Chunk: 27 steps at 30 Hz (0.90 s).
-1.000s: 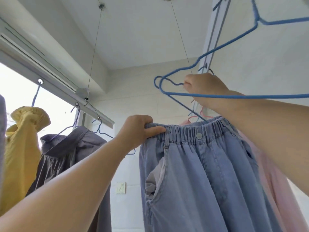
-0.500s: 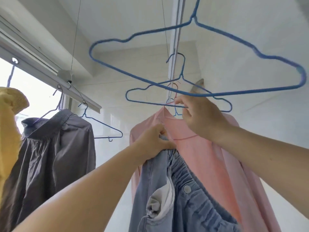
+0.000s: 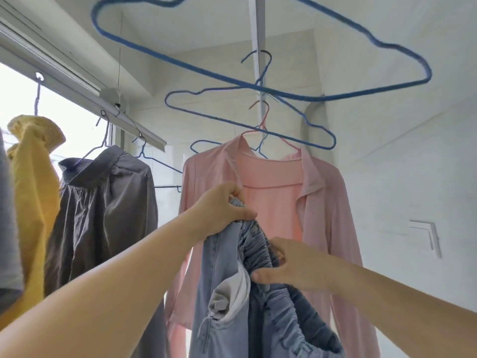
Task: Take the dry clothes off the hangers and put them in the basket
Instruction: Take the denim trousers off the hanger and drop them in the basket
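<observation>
Light blue jeans (image 3: 227, 301) with an elastic waistband hang off their hanger in front of me. My left hand (image 3: 222, 210) grips the top of the waistband. My right hand (image 3: 289, 264) pinches the gathered waistband lower down, thumb on the fabric. Two empty blue hangers (image 3: 258, 86) hang from the white drying rail (image 3: 256, 34) overhead. Behind the jeans a pink shirt (image 3: 271, 202) hangs on a pink hanger (image 3: 260, 125). No basket is in view.
On the window-side rail (image 3: 85, 83) at left hang a dark grey garment (image 3: 103, 210), a yellow garment (image 3: 33, 182) and an empty blue hanger (image 3: 160, 164). A grey cloth edge (image 3: 7, 228) shows at far left. A white wall (image 3: 400, 164) closes the right side.
My right hand let go of the blue hanger and came down onto the jeans' waistband. The jeans have come off the hanger and dropped lower in my left hand.
</observation>
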Available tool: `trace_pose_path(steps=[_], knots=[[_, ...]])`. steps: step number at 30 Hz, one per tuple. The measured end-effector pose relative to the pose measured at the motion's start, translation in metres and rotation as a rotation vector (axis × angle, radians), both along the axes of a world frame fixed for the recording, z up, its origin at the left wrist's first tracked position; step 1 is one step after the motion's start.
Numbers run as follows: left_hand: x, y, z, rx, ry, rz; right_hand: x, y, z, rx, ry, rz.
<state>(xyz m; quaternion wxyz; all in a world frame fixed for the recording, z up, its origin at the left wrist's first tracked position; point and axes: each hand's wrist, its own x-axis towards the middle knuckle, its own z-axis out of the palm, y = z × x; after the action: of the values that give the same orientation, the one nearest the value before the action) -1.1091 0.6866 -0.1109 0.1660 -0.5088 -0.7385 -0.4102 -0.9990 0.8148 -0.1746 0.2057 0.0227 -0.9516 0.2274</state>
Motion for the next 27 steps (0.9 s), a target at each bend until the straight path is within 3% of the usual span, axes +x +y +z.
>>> trace_pose_path(steps=[10,16,27], knots=[[0.033,-0.03,-0.008,0.165,-0.093,0.089,0.035,0.016,-0.023,0.133,-0.152,-0.115],[0.05,-0.053,-0.024,0.265,-0.152,0.161,0.056,0.038,-0.033,0.068,-0.225,-0.2],[0.066,-0.103,-0.059,0.132,-0.354,0.213,0.056,0.038,-0.037,-0.13,0.114,-0.192]])
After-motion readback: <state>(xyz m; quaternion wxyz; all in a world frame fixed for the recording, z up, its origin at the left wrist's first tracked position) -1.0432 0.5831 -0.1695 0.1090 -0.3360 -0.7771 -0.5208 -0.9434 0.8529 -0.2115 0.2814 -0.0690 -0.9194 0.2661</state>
